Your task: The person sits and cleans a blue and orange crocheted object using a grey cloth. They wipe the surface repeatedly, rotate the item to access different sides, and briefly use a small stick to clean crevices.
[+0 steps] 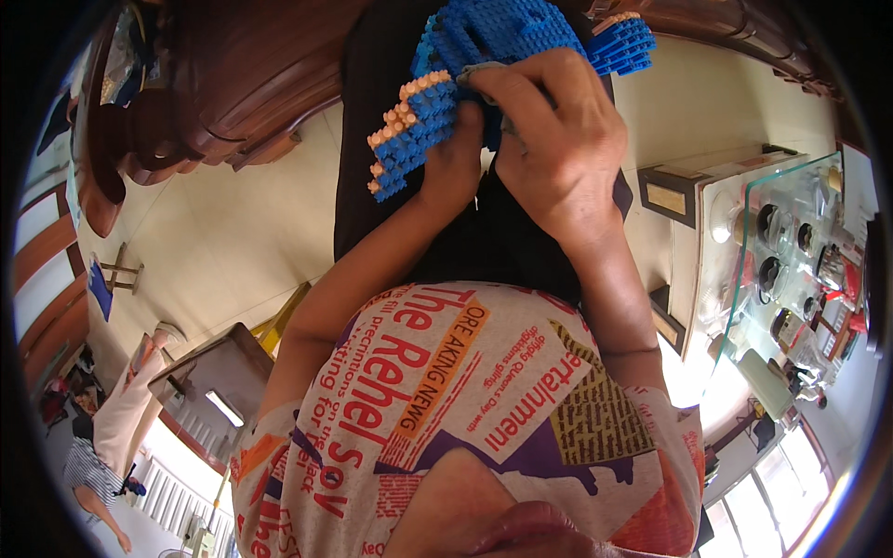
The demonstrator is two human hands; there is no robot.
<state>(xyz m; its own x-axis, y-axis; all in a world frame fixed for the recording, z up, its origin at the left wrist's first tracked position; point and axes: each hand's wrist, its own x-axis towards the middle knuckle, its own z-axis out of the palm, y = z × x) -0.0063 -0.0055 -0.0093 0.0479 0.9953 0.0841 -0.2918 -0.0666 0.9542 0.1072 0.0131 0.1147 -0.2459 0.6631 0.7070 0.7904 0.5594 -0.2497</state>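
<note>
A blue model of small studded building bricks lies over my lap at the top of the view. Peach-coloured bricks edge its left fin-like part, and a second fin-like part sticks out on the right. My left hand holds the model from beneath the left part; most of its fingers are hidden. Between the bent fingers of my right hand is a grey cloth, pressed against the model. The underside of the model is mostly covered by both hands.
Carved dark wooden furniture stands at the upper left. On the right, a glass-topped cabinet holds several jars and dishes. A small stool and a person in a striped top are at the left. A dark panel stands near my left arm.
</note>
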